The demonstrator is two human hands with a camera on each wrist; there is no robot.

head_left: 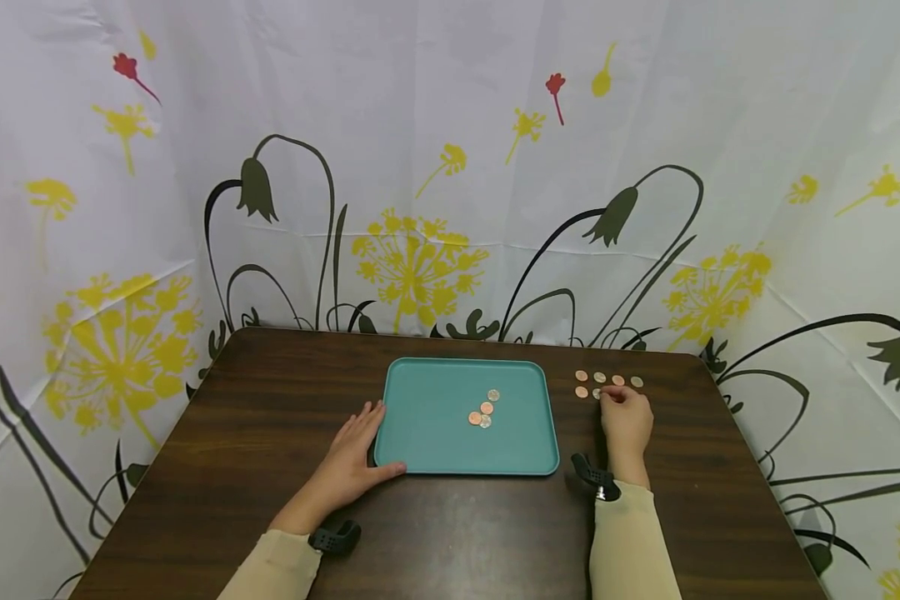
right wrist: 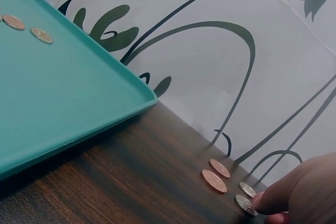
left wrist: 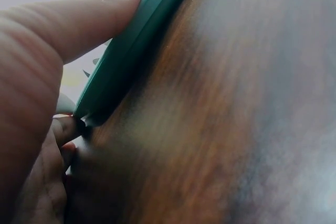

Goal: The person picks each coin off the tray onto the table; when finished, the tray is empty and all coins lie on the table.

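Spread left hand (head_left: 352,458) is touching a rectangular teal tray's (head_left: 420,400) left edge, right hand (head_left: 627,417) pinching a round silver coin (right wrist: 244,203).

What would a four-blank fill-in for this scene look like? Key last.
The tray holds ____ coins.
The ____ hand touches the tray.
The right hand touches a ____-coloured coin.
In the head view, other coins on the table lie to the ____ of the tray.
Missing words: four; left; silver; right.

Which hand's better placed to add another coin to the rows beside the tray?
Probably the right hand: it touches a silver coin there, while the left hand rests against the tray.
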